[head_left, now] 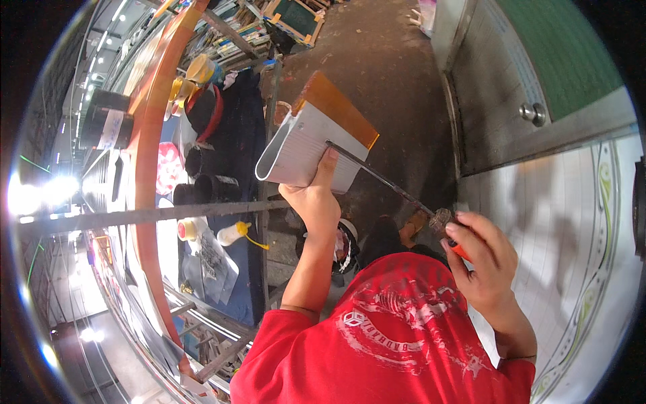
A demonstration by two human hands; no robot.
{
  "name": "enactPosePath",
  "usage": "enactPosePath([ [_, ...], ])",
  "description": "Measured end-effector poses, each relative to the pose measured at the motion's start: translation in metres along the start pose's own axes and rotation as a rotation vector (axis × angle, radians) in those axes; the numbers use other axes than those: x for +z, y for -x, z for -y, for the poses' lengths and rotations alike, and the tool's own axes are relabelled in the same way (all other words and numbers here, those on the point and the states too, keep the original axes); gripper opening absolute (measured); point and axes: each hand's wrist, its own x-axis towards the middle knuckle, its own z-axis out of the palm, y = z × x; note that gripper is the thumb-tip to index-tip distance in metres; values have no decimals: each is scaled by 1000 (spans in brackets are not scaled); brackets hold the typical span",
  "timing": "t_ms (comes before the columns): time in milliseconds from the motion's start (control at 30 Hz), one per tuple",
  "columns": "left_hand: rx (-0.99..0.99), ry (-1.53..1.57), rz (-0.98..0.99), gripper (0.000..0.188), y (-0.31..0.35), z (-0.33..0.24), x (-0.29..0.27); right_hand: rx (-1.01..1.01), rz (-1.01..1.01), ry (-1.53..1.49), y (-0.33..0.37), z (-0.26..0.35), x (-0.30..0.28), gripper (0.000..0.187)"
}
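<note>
My left hand (pixel 315 198) grips a screen-printing squeegee with a grey metal holder (pixel 293 148) and an amber blade (pixel 340 104). The blade points away from me, and the rounded end of the holder faces left. My left thumb lies on the ribbed face, beside the tip of a long screwdriver (pixel 387 180). That tip meets the holder near its middle. The screwdriver's shaft slants down to the right, to my right hand (pixel 486 259). My right fingers are closed around its orange handle, which they mostly hide.
On the left, a dark-covered table (pixel 242 276) carries a yellow-capped squeeze bottle (pixel 232 233) and dark containers. A metal bar (pixel 182 211) crosses before it. A door with a round knob (pixel 531 113) stands right. Frames lie stacked at the back. A person's hand shows at the top.
</note>
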Motion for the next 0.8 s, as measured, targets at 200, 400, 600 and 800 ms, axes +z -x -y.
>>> enactPosePath([
  [200, 49, 7, -3, 31, -77, 31, 48, -195, -43, 144, -78, -66, 21, 47],
  [400, 150, -109, 76, 31, -191, 70, 91, -64, -22, 16, -184, -113, 47, 51],
  [600, 235, -63, 66, 31, -311, 85, 137, 637, 164, -763, -298, -148, 65, 44],
  [800, 303, -245, 163, 35, -391, 101, 162, 1031, 186, -1320, -372, -185, 89, 44],
])
